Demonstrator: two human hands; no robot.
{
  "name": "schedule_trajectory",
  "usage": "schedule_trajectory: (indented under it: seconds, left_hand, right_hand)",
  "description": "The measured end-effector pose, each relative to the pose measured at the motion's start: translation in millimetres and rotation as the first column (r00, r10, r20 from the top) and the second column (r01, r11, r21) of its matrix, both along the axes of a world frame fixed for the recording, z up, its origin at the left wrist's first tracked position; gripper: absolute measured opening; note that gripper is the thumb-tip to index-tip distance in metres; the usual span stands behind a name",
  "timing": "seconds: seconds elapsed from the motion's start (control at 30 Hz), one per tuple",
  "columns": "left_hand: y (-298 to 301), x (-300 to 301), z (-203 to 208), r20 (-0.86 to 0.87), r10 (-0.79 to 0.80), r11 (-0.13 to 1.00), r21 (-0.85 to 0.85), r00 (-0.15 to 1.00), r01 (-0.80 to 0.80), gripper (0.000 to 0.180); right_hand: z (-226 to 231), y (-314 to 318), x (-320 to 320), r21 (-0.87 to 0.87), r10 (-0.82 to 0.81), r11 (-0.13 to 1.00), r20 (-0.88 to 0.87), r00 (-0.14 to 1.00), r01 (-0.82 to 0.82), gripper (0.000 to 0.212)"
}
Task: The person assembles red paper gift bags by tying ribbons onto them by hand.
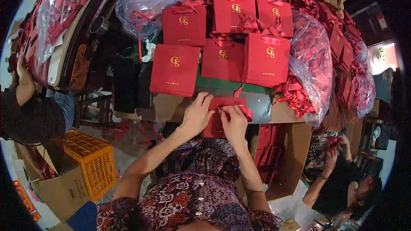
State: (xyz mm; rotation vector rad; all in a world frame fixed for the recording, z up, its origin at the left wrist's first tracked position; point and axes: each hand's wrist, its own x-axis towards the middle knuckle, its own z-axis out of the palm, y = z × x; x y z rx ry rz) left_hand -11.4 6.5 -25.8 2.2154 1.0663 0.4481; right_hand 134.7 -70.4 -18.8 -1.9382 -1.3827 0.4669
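Right in front of me, at the table's near edge, a red paper gift bag (212, 131) lies under both hands. My left hand (197, 114) is closed at the bag's upper left, its thumb and fingertips pinching near the opening. My right hand (234, 125) pinches a red ribbon (245, 111) at the top of the bag, its fingertips close to the left thumb. The exact spot between the fingertips is too small to make out. Beyond my hands stand stacks of red gift bags with gold print, the nearest being a left stack (174, 69) and a right stack (266, 58).
Clear plastic sacks of red ribbon flank the stacks, one on the right (314, 60) and one at the far left (150, 0). An orange crate (100, 167) and a cardboard box (60, 192) stand on the floor at left. Other people work at both sides.
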Motion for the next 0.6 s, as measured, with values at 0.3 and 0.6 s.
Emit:
schedule_trajectory:
  seconds: [0.3,0.6]
  left_hand:
    - [7,5,18,0.103,-0.028,0.999,0.029,0.994,0.025,0.043]
    - [-4,5,17,0.023,-0.070,0.994,0.091,0.997,0.068,0.025]
  right_hand:
    - [10,15,-3,0.046,-0.006,0.999,-0.016,1.000,0.006,0.012]
    - [1,3,-4,-0.021,-0.054,0.998,0.081,0.995,0.056,0.021]
